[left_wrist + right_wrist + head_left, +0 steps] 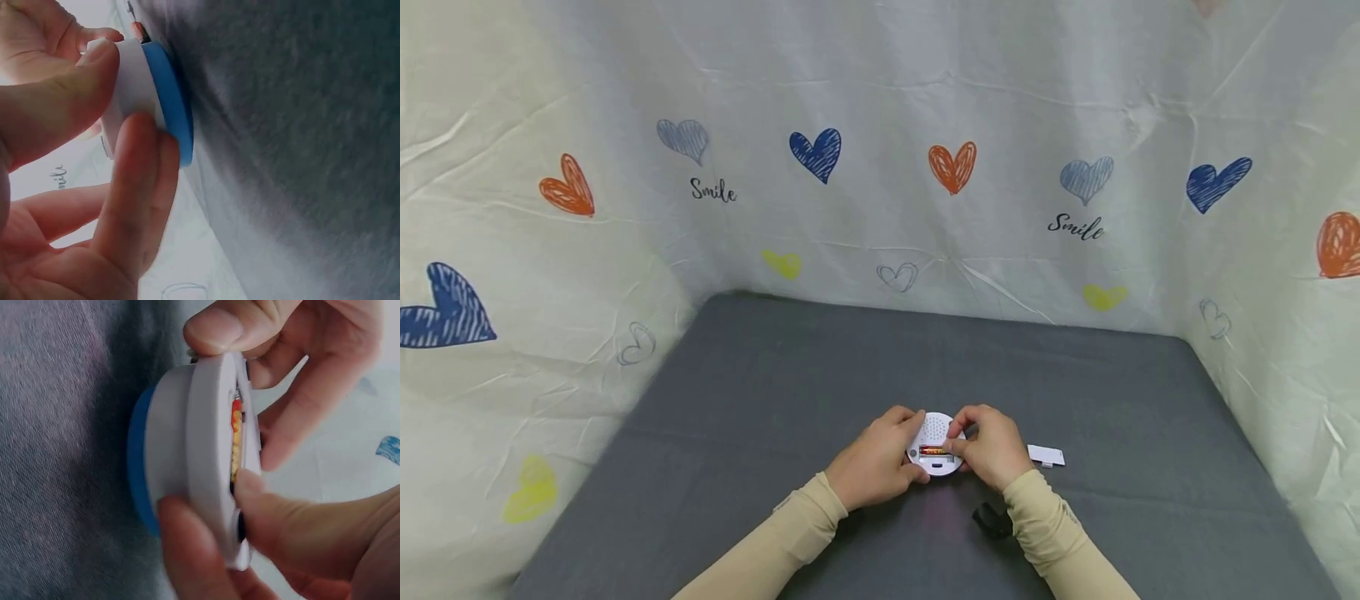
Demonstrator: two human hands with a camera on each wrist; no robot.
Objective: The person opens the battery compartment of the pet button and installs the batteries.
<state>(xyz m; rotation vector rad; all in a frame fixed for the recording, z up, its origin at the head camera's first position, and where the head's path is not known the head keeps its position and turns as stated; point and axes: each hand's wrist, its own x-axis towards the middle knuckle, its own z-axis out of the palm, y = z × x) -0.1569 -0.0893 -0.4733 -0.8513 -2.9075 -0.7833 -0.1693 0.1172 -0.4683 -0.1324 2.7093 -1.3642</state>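
Between the two hands is a round white device (935, 427) with a blue underside, its perforated back tilted up. An orange-and-gold battery (237, 440) lies in the slot in that back, a coil spring showing at one end. My left hand (880, 458) holds the device by its rim, thumb on the back's edge and fingers along the side. The thumb of my right hand (992, 446) presses at the battery's near end, while other fingers of that hand curl against the rim. A white battery cover (1047, 455) lies on the table beside the right hand.
The grey cloth-covered table (820, 358) extends around the hands. Beside the right sleeve sits a black object (992, 521), partly hidden by it. A white curtain (880, 83) printed with hearts encloses the back and sides.
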